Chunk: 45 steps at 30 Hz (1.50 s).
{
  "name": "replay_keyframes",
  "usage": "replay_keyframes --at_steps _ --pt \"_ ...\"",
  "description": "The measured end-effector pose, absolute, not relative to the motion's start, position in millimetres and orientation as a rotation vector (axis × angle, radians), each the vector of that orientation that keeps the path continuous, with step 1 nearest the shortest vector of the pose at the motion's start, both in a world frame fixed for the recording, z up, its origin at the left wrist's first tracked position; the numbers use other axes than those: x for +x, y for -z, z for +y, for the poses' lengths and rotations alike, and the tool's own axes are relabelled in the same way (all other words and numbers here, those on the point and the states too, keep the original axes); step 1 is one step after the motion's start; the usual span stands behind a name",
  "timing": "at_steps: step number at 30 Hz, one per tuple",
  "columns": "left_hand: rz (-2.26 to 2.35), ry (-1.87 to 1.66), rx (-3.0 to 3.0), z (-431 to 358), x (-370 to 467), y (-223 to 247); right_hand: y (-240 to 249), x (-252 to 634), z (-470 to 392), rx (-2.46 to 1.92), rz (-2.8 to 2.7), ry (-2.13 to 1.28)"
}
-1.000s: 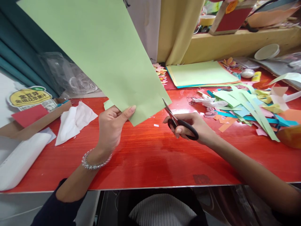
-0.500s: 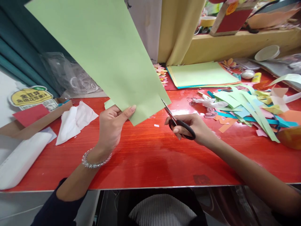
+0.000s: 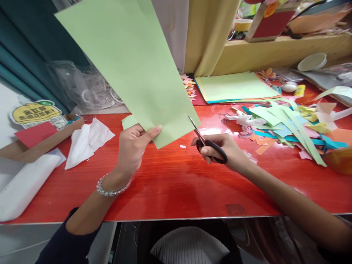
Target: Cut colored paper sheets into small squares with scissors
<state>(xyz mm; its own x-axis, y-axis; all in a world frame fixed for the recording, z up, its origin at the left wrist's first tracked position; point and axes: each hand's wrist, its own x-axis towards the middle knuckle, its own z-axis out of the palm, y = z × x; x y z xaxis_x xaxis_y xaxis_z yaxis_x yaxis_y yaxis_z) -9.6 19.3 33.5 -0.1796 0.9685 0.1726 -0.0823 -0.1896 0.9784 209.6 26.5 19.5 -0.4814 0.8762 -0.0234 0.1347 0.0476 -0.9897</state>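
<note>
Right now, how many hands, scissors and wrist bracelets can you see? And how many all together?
Hands: 2, left hand and right hand
Scissors: 1 pair, in the right hand, blades at the green paper
Bracelets: 1, on the left wrist
Total: 4

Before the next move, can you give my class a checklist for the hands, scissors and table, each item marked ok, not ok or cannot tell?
1. Left hand grips the green sheet: ok.
2. Right hand holds the scissors by the handles: ok.
3. Left fingers away from the blades: ok.
4. Both blades placed right: cannot tell, the sheet may hide one.
5. Strips apart from the sheet: ok.
6. Table between the hands free of scraps: not ok, one scrap there.
</note>
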Motion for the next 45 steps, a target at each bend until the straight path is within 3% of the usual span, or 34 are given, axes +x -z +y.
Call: replay_keyframes --at_steps 45 --pt "1.148 -1.295 1.106 13.9 -1.3 -25.3 -15.2 206.8 24.5 -1.013 -1.632 -1.457"
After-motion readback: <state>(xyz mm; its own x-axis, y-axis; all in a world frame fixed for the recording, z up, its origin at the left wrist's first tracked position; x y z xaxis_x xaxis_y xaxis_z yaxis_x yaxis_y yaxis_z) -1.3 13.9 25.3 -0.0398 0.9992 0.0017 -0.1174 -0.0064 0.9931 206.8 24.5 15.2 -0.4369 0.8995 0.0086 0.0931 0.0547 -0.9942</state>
